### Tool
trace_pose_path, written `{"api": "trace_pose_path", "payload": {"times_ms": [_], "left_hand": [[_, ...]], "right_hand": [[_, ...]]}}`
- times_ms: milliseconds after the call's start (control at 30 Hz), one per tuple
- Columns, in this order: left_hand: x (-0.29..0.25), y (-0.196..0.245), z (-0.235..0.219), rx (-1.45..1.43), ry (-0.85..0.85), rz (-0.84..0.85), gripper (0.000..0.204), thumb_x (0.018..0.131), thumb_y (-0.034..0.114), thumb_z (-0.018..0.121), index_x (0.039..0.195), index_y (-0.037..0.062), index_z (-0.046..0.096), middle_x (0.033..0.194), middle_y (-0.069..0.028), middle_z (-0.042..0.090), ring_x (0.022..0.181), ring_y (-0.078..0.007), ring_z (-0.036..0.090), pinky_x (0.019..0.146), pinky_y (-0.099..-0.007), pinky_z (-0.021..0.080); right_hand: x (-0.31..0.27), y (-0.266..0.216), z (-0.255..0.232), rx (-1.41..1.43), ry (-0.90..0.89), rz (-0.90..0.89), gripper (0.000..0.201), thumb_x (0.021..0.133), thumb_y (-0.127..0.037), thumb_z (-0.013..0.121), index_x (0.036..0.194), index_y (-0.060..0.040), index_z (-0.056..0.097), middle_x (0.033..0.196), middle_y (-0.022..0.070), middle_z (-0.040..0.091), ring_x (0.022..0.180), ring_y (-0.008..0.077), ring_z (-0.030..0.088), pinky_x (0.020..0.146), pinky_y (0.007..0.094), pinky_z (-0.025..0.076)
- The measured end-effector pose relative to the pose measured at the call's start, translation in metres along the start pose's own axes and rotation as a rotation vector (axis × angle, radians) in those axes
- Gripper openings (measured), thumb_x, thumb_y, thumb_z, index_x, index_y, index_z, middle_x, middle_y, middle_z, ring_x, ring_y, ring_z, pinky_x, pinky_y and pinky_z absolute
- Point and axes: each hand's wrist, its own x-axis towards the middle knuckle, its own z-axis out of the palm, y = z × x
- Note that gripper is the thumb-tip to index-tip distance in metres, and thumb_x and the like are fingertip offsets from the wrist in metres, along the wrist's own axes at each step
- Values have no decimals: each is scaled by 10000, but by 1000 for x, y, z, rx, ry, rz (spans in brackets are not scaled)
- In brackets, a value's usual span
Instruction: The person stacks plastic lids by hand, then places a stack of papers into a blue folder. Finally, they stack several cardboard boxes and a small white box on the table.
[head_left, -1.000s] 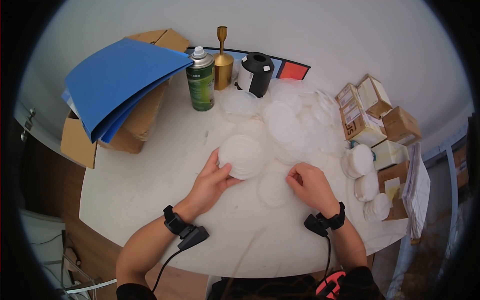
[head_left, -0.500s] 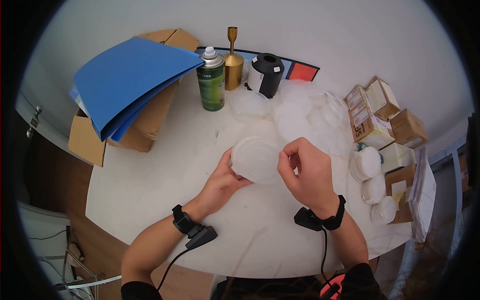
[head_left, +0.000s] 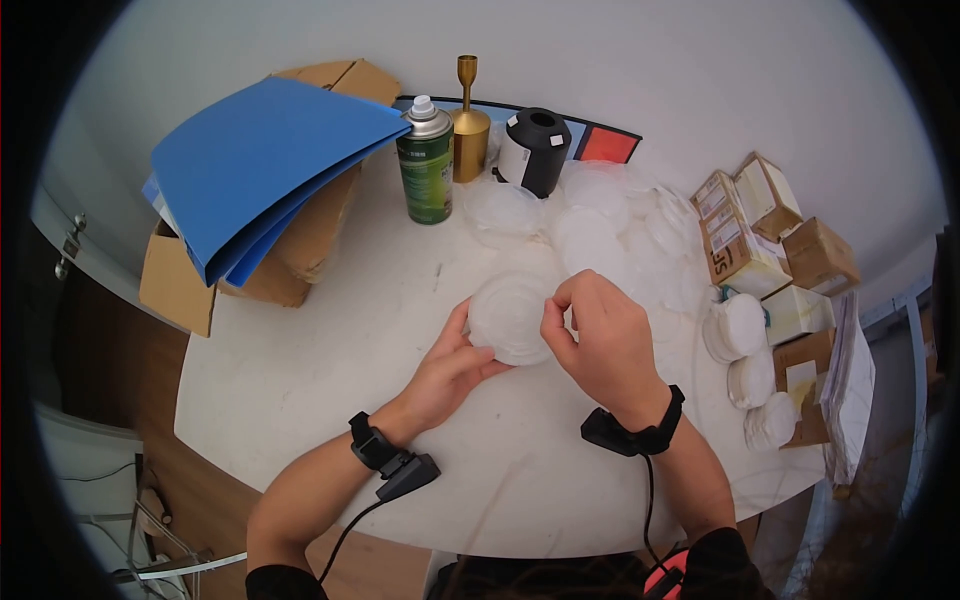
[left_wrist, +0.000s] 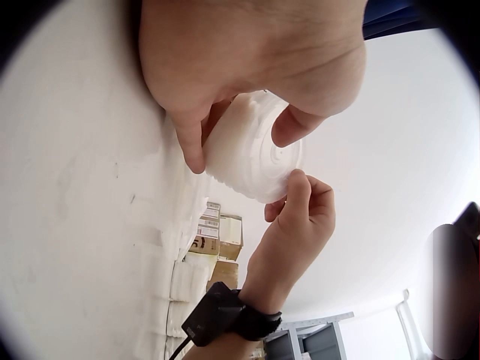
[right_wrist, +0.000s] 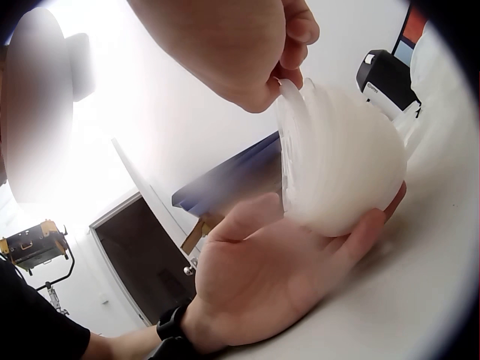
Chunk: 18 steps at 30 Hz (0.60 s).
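Note:
A thick stack of round translucent white lids (head_left: 508,318) is gripped by the left hand (head_left: 447,378), its thumb over the top face and its fingers beneath. In the right wrist view the stack (right_wrist: 341,161) stands tilted on edge, its layers slightly fanned at the top. The right hand (head_left: 608,350) pinches the rim of the stack with thumb and forefinger; the left wrist view shows these fingertips at the edge of the front lid (left_wrist: 279,161). Whether one lid or more is pinched I cannot tell.
Loose translucent discs (head_left: 595,235) lie spread behind the hands. A green spray can (head_left: 427,170), a gold holder (head_left: 469,140) and a black-and-white cylinder (head_left: 535,150) stand at the back. Blue folders (head_left: 265,165) top a carton at left; small boxes (head_left: 740,250) and white stacks (head_left: 733,327) are at right.
The right hand has come up and left from the table to the stack's rim and now pinches it. The left hand keeps its grip. The head view has shifted slightly.

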Motion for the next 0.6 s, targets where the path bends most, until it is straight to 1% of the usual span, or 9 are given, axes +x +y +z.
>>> {"api": "trace_pose_path", "payload": {"times_ms": [33, 133, 233, 333, 433, 533, 600], "left_hand": [[0, 0, 0, -3, 8, -10, 650, 1044, 131, 505, 1618, 116, 201, 1614, -106, 368, 1476, -269, 413, 1205, -508, 371], [3, -3, 0, 16, 36, -24, 620, 1116, 177, 465, 1639, 116, 136, 1584, -115, 405, 1436, -243, 468, 1179, -459, 429], [2, -5, -2, 53, 53, 10, 574, 1128, 205, 455, 1623, 109, 180, 1558, -114, 441, 1407, -232, 500, 1148, -444, 470], [3, -4, -3, 79, 78, 44, 559, 1124, 188, 461, 1613, 101, 205, 1528, -112, 482, 1376, -229, 536, 1123, -434, 496], [4, 0, -4, 131, 93, 72, 555, 1120, 203, 475, 1605, 91, 228, 1504, -110, 513, 1351, -229, 564, 1111, -429, 508], [5, 8, -8, 209, 116, 65, 565, 1111, 219, 501, 1594, 72, 250, 1504, -120, 516, 1342, -240, 576, 1110, -435, 512], [5, 15, -8, 221, 130, 85, 566, 1101, 262, 519, 1568, 45, 284, 1510, -121, 507, 1360, -255, 560, 1125, -460, 501]], "right_hand": [[-1, 0, 3, -37, 8, -19, 184, 827, 0, 723, 844, -32, 543, 768, 75, 549, 680, 249, 606, 562, 349, 501], [-5, 0, 11, -110, 31, -60, 184, 823, -7, 722, 834, -35, 540, 782, 76, 528, 694, 238, 597, 553, 341, 500], [-2, -2, 10, -125, 76, -62, 176, 829, -29, 736, 915, -20, 582, 849, 87, 573, 739, 259, 616, 579, 339, 515], [2, 2, 12, 41, 136, 74, 270, 876, -102, 749, 1086, 15, 624, 960, 113, 632, 826, 292, 652, 672, 345, 549], [-4, 11, 22, 367, -29, 286, 430, 933, -204, 746, 1256, 42, 604, 1034, 132, 658, 893, 311, 669, 771, 351, 559], [2, 23, 27, 483, -131, 345, 471, 969, -263, 722, 1304, 42, 594, 1083, 170, 669, 941, 314, 683, 814, 373, 558], [7, 25, 29, 623, -133, 396, 458, 968, -254, 721, 1302, 34, 599, 1069, 180, 684, 935, 302, 693, 806, 369, 556]]}}
